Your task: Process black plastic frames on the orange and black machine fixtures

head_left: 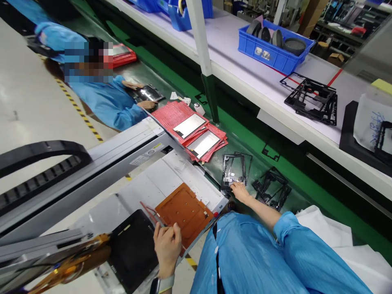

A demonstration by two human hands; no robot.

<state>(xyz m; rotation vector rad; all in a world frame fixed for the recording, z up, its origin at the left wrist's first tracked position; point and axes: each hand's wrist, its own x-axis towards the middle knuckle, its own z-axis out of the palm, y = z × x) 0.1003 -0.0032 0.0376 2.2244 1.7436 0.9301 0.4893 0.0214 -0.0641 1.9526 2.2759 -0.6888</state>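
My left hand is closed above the edge of an orange fixture plate on the machine's white bed. A thin reddish strip runs behind its fingers; what they grip is hidden. Left of this hand lies a flat black panel. Over on the green bench, my right hand has its fingers closed at the near edge of a thin black frame, among stacked frames with small silvery parts. A second pile of black frames lies to its right.
White-faced screens rest on red bubble wrap. A grey machine beam crosses at left. The raised shelf holds a blue bin and more black frames. A co-worker handles a dark panel farther along.
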